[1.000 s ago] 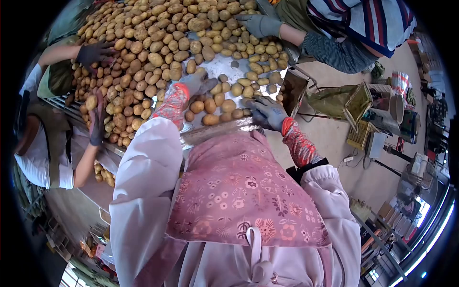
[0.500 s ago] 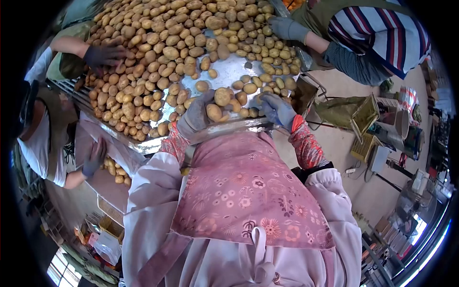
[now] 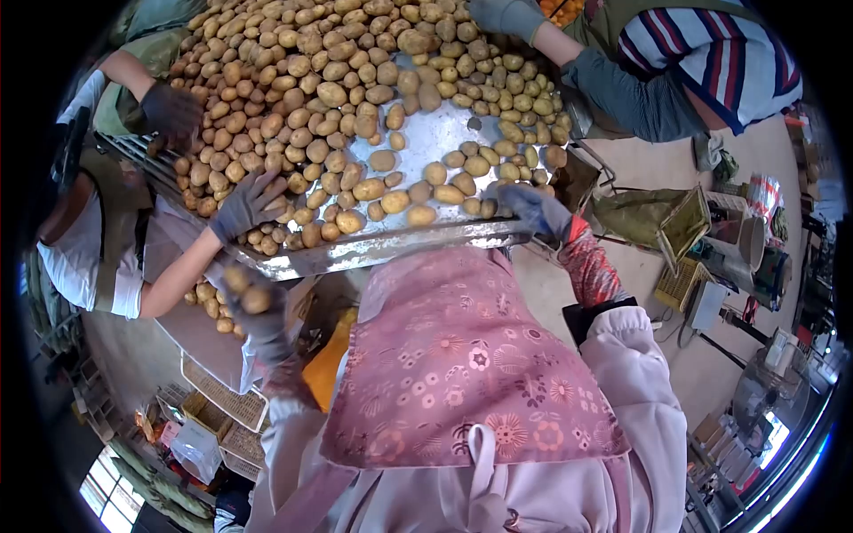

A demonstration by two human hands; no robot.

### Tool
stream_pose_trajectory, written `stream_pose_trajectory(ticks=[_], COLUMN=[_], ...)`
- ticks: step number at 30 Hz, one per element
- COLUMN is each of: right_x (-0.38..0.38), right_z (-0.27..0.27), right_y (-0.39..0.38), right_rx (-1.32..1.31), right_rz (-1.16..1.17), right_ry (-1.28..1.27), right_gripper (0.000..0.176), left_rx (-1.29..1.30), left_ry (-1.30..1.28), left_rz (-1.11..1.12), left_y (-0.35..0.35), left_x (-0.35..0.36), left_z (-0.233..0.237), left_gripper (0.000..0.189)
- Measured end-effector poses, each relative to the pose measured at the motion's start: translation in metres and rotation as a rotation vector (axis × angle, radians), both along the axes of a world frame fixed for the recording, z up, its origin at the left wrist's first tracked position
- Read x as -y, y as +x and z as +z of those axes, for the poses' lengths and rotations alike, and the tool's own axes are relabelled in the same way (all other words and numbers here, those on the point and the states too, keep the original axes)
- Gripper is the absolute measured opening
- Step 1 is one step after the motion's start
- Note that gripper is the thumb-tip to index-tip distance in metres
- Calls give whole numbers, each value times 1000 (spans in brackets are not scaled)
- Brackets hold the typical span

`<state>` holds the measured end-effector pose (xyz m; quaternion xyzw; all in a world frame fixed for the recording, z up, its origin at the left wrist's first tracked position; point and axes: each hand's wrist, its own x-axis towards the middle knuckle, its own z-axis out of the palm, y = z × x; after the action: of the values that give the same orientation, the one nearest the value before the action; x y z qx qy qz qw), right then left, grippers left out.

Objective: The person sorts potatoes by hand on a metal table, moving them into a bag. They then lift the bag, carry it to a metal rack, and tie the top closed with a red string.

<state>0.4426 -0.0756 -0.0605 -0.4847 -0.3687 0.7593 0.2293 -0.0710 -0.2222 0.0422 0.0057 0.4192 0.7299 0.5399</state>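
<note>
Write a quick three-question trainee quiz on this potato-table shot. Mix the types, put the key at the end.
1. True or false: the left hand holds potatoes.
2. Multiple choice: where is the right hand?
a) in the yellow basket
b) at the near edge of the metal table
c) flat on the wearer's lap
3. Fill in the blank: the pink apron is printed with ____.

Key: 1 true; 2 b; 3 flowers.
</note>
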Motion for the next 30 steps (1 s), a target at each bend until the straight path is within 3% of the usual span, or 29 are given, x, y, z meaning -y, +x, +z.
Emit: stream_pose_trajectory(ticks=[1, 3, 5, 8, 10, 11, 12, 13, 14, 15, 17, 18, 20, 21, 22, 24, 26, 27, 29, 30], right_x=[-1, -2, -1, 12, 16, 18, 6, -6, -22, -22, -12, 0, 30, 41, 49, 50, 46, 45, 29, 18], right_z=[18, -14, 0, -28, -31, -29, 6, 7, -20, -30, -30, -22, -20, -18, -19, -1, 15, 20, -10, 18], right_y=[2, -1, -23, -52, -66, -65, -59, -53, -39, -33, -33, -40, -54, -58, -59, -42, -23, -13, 13, -2], right_rx=[440, 109, 593, 515, -103, -411, -377, -251, 106, 270, 807, 1154, 849, 739, 939, 950, 973, 957, 829, 945], right_rz=[184, -227, -207, -85, -148, -178, -142, -298, -113, -5, 249, 429, 490, 517, 573, 611, 676, 524, 464, 475], right_ry=[425, 476, 748, 622, -113, -481, -388, -465, 1, 233, 708, 947, 816, 768, 943, 939, 836, 913, 766, 649], right_gripper=[33, 30, 33, 39, 36, 34, 31, 34, 38, 40, 48, 55, 61, 62, 63, 62, 59, 51, 38, 33], left_rx=[-59, -140, -331, -963, -1371, -1516, -1632, -1705, -1776, -1821, -1712, -1712, -2390, -2392, -2341, -2215, -2183, -2154, -2227, -2177], left_ry=[-55, -104, -186, -385, -389, -321, -209, -124, 8, 147, 21, 31, -149, -131, 84, 351, 311, 265, 194, 53], left_rz=[187, 369, 496, 689, 666, 559, 397, 163, -150, -464, -775, -782, -1211, -1221, -1145, -1114, -1182, -1234, -1206, -1159], left_y=[-9, -38, -54, -27, 12, 32, 51, 67, 75, 82, 108, 128, 163, 162, 159, 156, 163, 168, 193, 210], left_x=[3, 22, 30, -4, -37, -53, -66, -82, -93, -106, -125, -126, -126, -130, -137, -156, -165, -167, -168, -169], left_z=[27, 38, 27, -1, -6, -7, -6, -9, -16, -23, -56, -52, -47, -59, -82, -99, -97, -94, -95, -98], left_gripper=[44, 44, 44, 43, 43, 43, 43, 42, 50, 58, 58, 58, 63, 63, 65, 70, 71, 72, 69, 67])
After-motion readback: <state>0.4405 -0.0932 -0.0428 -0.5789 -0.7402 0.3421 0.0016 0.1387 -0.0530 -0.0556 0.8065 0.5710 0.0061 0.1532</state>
